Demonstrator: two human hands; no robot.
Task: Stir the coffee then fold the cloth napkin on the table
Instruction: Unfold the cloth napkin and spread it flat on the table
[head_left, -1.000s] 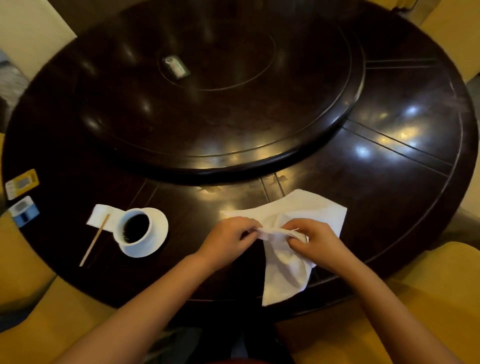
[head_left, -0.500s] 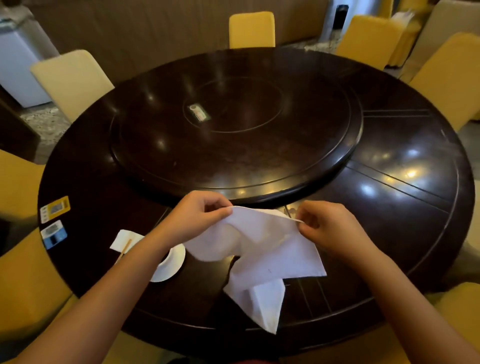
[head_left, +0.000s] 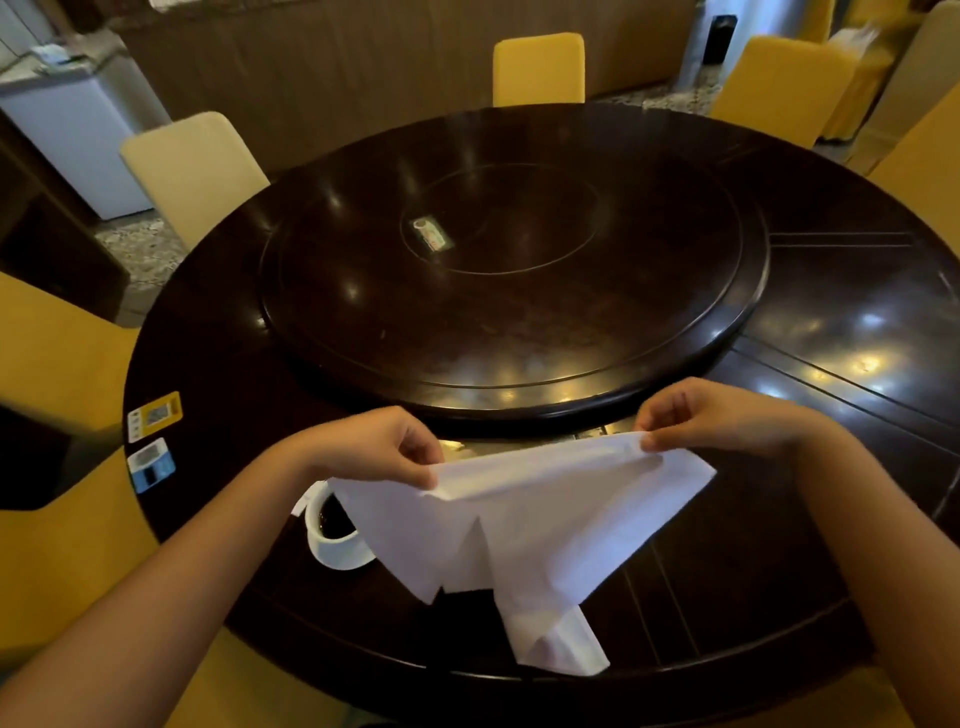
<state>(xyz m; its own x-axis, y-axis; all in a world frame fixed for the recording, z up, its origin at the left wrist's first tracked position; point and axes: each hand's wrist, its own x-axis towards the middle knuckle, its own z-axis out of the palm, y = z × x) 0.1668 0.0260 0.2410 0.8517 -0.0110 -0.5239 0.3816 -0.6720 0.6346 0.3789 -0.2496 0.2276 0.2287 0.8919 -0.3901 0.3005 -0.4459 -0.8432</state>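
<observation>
Since a second ago you've lifted the napkin (head_left: 524, 525) off the table (head_left: 831, 519). Your left hand (head_left: 374, 447) and right hand (head_left: 722, 415) each pinch its top edge, stretched left-to-right, tail hanging toward you. Its left part overhangs the cup (head_left: 332, 535), nearest your left hand.

Both forearms are bare to the frame edge: no sleeves, watch or rings.

Yellow chairs (head_left: 538, 67) ring the table; two cards (head_left: 155, 415) lie left.
</observation>
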